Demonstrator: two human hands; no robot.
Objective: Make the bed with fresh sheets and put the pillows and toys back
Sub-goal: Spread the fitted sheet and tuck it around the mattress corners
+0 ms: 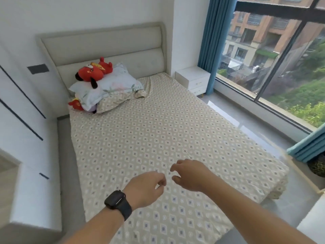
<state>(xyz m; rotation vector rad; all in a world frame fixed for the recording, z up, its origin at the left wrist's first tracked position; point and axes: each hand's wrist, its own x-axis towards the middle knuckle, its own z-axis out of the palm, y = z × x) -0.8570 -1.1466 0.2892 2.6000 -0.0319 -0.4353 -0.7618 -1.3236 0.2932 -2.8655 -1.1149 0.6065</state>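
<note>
Beige patterned sheet is lying spread over the bed, its long axis running from the near foot up to the headboard. Left hand and right hand are hovering above the near end, fingers loosely curled, holding nothing. Two pillows are sitting stacked at the head's left corner, long sides slanting across that corner. One red toy is lying on top; another is peeking out beneath. Pillows and toys are probably light and squashy, easy to lift by corner or body. Thin, limp cloth like this is likely best pinched at its edges.
</note>
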